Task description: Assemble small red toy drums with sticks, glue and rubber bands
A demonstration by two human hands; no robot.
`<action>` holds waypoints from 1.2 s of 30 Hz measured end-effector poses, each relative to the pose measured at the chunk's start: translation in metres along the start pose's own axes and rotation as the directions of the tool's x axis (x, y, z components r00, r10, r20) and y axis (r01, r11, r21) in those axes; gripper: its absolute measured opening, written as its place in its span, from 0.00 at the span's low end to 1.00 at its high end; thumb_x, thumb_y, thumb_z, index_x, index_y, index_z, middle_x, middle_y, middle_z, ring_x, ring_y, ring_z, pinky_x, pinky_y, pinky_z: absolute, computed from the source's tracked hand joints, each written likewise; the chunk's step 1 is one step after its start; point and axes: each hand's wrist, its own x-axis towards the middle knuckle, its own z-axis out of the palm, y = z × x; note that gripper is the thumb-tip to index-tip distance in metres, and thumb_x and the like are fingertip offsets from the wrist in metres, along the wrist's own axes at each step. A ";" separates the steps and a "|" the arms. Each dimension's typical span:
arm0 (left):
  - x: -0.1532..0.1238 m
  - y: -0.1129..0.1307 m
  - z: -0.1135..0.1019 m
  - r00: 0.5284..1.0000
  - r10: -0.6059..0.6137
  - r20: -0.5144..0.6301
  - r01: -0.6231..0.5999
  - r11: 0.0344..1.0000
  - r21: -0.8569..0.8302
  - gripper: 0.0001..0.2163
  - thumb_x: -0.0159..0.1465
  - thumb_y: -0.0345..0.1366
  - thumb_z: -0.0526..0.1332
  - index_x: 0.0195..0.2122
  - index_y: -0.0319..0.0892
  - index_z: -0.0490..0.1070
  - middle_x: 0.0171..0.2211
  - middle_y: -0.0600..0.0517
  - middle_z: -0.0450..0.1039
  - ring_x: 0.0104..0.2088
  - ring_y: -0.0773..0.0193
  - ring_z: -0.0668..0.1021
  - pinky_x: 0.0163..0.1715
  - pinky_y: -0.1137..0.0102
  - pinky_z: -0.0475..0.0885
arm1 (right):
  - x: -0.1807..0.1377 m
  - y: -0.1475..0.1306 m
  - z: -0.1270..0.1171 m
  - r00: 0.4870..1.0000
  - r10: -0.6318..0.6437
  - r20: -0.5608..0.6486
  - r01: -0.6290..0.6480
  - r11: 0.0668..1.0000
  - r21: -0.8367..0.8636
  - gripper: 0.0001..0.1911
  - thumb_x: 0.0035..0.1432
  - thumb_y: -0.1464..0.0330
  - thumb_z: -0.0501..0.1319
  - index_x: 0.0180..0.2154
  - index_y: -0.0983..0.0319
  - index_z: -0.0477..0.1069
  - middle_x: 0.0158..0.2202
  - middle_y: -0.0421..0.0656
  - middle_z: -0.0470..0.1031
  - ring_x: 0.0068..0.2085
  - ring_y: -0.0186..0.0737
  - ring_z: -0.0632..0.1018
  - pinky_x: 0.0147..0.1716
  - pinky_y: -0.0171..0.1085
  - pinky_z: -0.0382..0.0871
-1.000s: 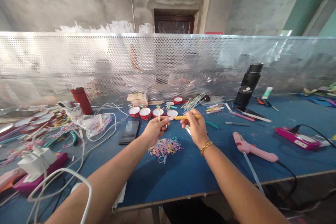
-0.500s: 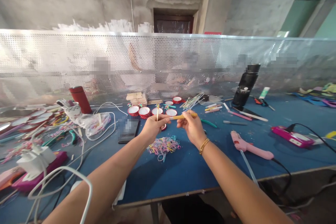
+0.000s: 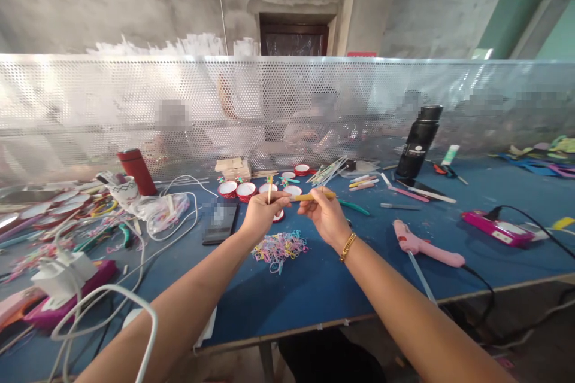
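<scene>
My right hand is closed around a yellow pen, which lies nearly level and points left. The pen's tip end meets the fingertips of my left hand. My left hand is closed, and a thin light stick sticks up from it. What the left fingertips pinch at the pen's tip is too small to make out. Below both hands lies a pile of small coloured elastic bands on the blue table. Just beyond the hands stand several round red-rimmed pieces with white faces.
A pink glue gun and a black bottle are on the right. A dark phone, a red flask and tangled white cables lie left. Behind runs a perforated metal screen. Several pens lie beyond my right hand.
The view has shifted slightly. Both hands keep almost the same pose, with the pen and the stick still held.
</scene>
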 end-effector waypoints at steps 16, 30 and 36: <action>-0.006 0.003 -0.001 0.976 -0.213 0.050 0.214 0.977 -0.017 0.24 0.49 0.48 0.73 0.42 0.36 0.78 0.20 0.59 0.59 0.19 0.75 0.58 0.19 0.74 0.46 | 0.024 -0.047 -0.063 0.986 -0.098 -0.135 -0.011 0.773 -0.634 0.13 0.58 0.57 0.60 0.35 0.61 0.69 0.28 0.42 0.80 0.30 0.37 0.82 0.34 0.38 0.77; -0.009 0.000 0.002 0.955 -0.275 0.114 0.278 0.961 -0.011 0.15 0.51 0.43 0.71 0.33 0.36 0.78 0.21 0.56 0.64 0.17 0.76 0.58 0.17 0.75 0.45 | 0.009 -0.018 -0.077 0.998 -0.070 -0.006 -0.025 -0.278 -0.960 0.09 0.59 0.69 0.59 0.29 0.60 0.77 0.32 0.48 0.79 0.41 0.45 0.75 0.38 0.37 0.60; -0.010 0.001 0.003 0.955 -0.271 0.118 0.273 0.962 -0.002 0.13 0.52 0.41 0.70 0.33 0.36 0.78 0.21 0.56 0.64 0.18 0.76 0.59 0.18 0.75 0.46 | 0.006 -0.021 -0.071 0.999 0.015 0.038 0.041 -0.431 -0.902 0.19 0.65 0.59 0.55 0.32 0.60 0.81 0.38 0.51 0.79 0.45 0.47 0.74 0.41 0.39 0.62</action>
